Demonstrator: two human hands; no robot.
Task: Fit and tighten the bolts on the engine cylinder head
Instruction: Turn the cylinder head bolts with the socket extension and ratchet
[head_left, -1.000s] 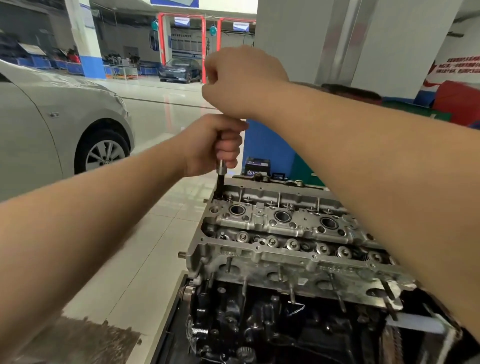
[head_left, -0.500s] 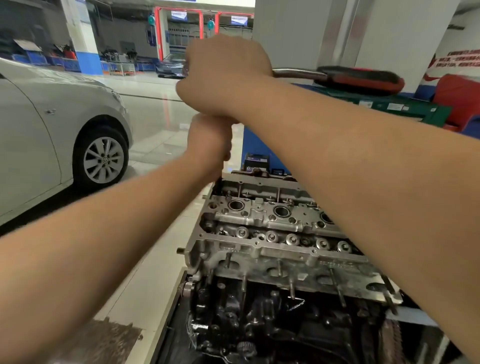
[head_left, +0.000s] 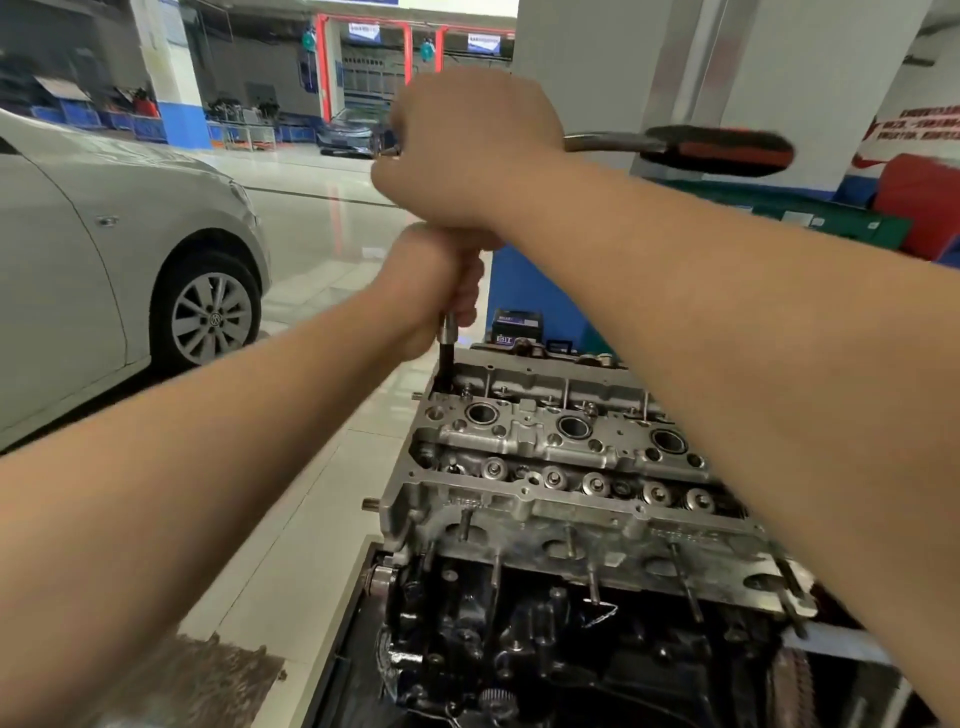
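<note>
The cylinder head (head_left: 561, 452) sits on top of the dark engine block (head_left: 519, 639), right of centre in the lower half of the head view. Its upper face shows three round bores in a row and a line of valve assemblies below them. Studs project from its near side.

A socket extension (head_left: 447, 345) stands upright at the far left corner of the cylinder head, its lower end entering a recess there. The bolt itself is hidden.

The left hand (head_left: 434, 283) is curled round the upper part of the extension, gripping it. The right hand (head_left: 467, 150) is directly above the left hand and touching it, closed as a fist over the head end of a ratchet wrench (head_left: 691, 150). The wrench handle extends level to the right, ending in a black and red grip. Both forearms cross the frame from the lower corners.

A silver car (head_left: 104, 249) stands on the pale tiled floor (head_left: 311, 493) to the left. A blue and white pillar (head_left: 675, 78) rises behind the engine, and a dark car (head_left: 348, 136) is parked far back.
</note>
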